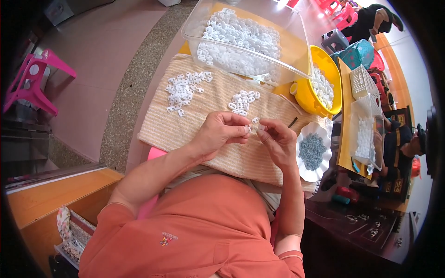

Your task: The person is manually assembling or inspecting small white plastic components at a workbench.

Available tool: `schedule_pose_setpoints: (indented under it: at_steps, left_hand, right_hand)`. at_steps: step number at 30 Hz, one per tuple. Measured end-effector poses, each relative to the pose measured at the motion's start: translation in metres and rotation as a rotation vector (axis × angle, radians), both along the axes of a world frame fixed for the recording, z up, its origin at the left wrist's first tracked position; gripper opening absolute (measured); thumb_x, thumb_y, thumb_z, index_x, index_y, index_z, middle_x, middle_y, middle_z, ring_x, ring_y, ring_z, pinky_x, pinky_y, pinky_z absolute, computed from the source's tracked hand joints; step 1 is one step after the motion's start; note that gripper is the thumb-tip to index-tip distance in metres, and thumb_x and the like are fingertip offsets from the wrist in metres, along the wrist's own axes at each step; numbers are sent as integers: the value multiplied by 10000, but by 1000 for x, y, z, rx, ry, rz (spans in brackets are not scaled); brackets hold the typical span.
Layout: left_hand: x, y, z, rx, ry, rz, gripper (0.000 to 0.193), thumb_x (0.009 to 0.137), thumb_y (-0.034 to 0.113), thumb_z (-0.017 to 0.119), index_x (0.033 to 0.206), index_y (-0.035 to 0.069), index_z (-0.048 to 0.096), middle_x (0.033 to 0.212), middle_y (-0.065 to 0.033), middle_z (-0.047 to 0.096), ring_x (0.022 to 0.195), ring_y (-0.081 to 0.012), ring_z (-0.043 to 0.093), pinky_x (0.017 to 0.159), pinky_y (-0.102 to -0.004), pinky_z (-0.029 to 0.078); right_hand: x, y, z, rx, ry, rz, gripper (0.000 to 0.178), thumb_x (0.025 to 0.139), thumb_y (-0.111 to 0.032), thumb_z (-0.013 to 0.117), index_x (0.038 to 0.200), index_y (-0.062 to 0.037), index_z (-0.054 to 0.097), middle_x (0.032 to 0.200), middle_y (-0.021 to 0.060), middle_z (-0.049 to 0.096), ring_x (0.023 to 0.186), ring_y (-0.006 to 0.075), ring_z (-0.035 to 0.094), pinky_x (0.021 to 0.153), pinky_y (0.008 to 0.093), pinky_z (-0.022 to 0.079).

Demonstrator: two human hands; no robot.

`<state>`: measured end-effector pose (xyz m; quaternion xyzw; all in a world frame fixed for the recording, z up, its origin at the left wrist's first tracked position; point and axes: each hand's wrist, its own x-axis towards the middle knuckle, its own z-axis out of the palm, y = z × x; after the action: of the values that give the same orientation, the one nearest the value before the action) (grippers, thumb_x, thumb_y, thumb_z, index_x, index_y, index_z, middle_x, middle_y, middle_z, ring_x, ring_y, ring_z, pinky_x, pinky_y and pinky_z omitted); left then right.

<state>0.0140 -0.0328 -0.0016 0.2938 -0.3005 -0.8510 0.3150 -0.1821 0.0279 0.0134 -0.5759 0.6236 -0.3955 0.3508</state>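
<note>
My left hand (217,135) and my right hand (279,142) face each other over a striped beige towel (178,129). Each is closed in a pinch on a small white plastic piece, partly hidden by the fingertips. Between them is a loose white piece with two holes (255,120). Just beyond my hands sits a small group of oval white pieces (244,101). Farther left, two-holed white pieces form a larger pile (184,90). Beside my right hand, a white wavy-rimmed dish (308,175) holds many small grey-blue parts (313,150).
A clear plastic bin (248,58) of white pieces stands at the far side. Right of it is a yellow tub (337,95) with more. A thin black stick (293,122) lies on the towel. A pink stool (39,88) stands left; another person (408,143) sits at right.
</note>
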Motion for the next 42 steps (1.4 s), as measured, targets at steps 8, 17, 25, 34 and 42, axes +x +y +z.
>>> schedule_pose_setpoints:
  at_steps: [8,17,25,34,42]
  left_hand:
    - [-1,2,-2,11,19,-34,148,831,8,657,978,-2,650,876,-70,669,782,-133,651,710,-271,565]
    - [1,3,3,26,34,-53,166,832,8,662,995,-16,639,887,-85,668,786,-149,656,728,-277,566]
    - [0,3,-2,34,47,-71,158,831,7,662,987,-17,644,880,-85,667,782,-148,654,727,-277,566]
    - [-2,5,-1,35,43,-75,158,821,5,671,976,-16,648,891,-93,672,787,-156,660,717,-280,570]
    - [-2,6,0,53,30,-67,165,821,12,674,980,-22,640,884,-97,666,785,-161,659,722,-280,570]
  right_hand:
    - [5,3,-8,-47,-161,34,140,860,35,635,995,10,658,898,43,620,794,86,591,691,206,470]
    - [6,1,-7,-76,-89,99,96,864,46,620,949,11,647,881,40,612,800,85,577,705,209,463]
    - [6,3,-12,-115,-156,112,113,870,55,605,965,11,646,898,45,609,799,85,580,697,205,470]
    - [6,8,-11,-54,-263,88,147,877,54,595,1014,33,645,937,56,625,830,110,621,726,214,494]
    - [6,14,-7,38,-382,-47,274,864,23,630,1132,55,583,920,76,642,818,161,658,749,254,527]
